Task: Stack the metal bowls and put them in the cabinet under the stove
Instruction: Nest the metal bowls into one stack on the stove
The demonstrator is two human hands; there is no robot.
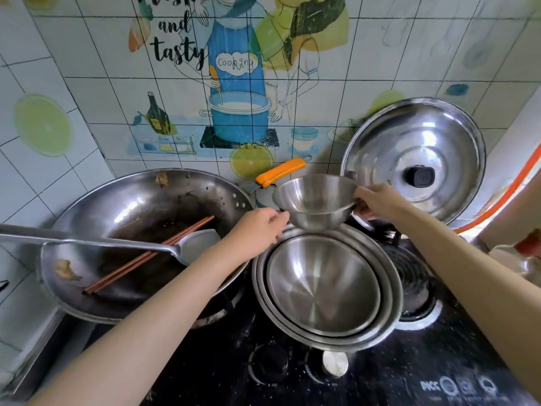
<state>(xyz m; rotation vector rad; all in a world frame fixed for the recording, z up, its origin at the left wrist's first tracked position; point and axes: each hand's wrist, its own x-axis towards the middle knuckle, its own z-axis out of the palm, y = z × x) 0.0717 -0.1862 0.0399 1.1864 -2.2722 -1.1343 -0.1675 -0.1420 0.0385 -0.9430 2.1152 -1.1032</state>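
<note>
Stove top [439,347], centre: three nested metal bowls [322,288], one small bowl [316,200] above their far edge. Right hand [377,200] grips its rim; left hand [257,230] touches the opposite rim, grip unclear.

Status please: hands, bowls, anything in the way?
Left hand and right hand grip small bowl by its rim. Small bowl hangs over nested stack, not yet in. Nothing between them; wok close at left.
</note>
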